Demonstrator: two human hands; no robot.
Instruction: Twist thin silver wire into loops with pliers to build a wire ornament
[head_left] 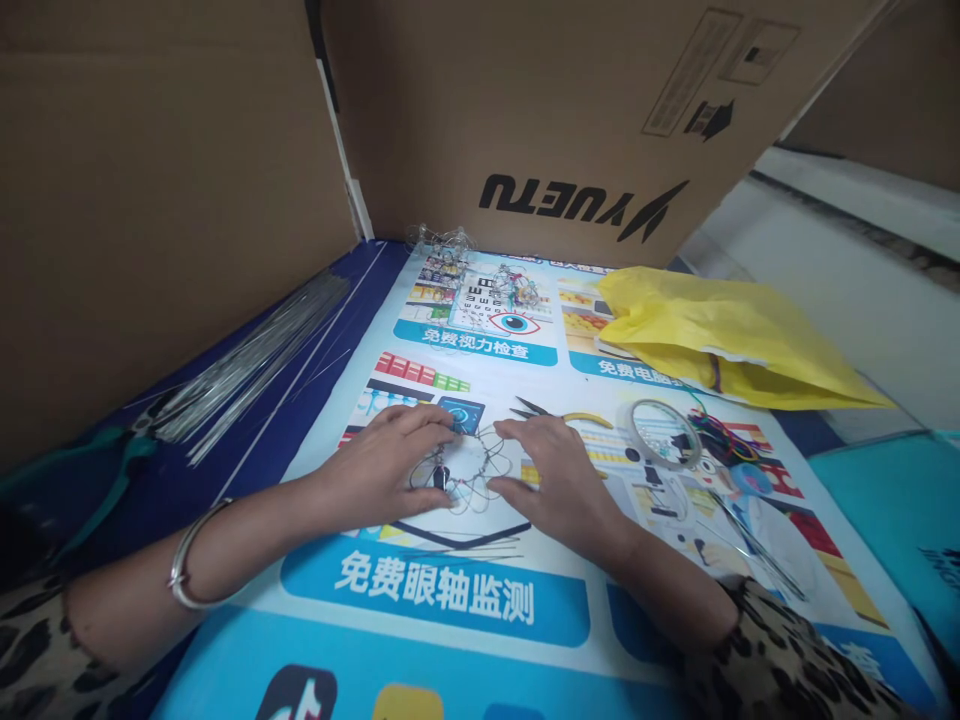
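Note:
A flower-shaped ring of thin wire loops lies between my two hands, low over the printed sheet. On its left side, the thumb and fingers of my left hand close around the wire petals. My right hand pinches the loops at the right edge, thumb below and index finger above. Just beyond that hand rest small pliers with yellow handles, partly hidden by its fingers. Several straight wire pieces are scattered on the sheet in front of the ring.
Tangled wire pieces sit further back. A wire bundle and teal-handled cutters lie left. Right are a round bead dish, coloured cords, metal rods and a yellow bag. Cardboard walls the back.

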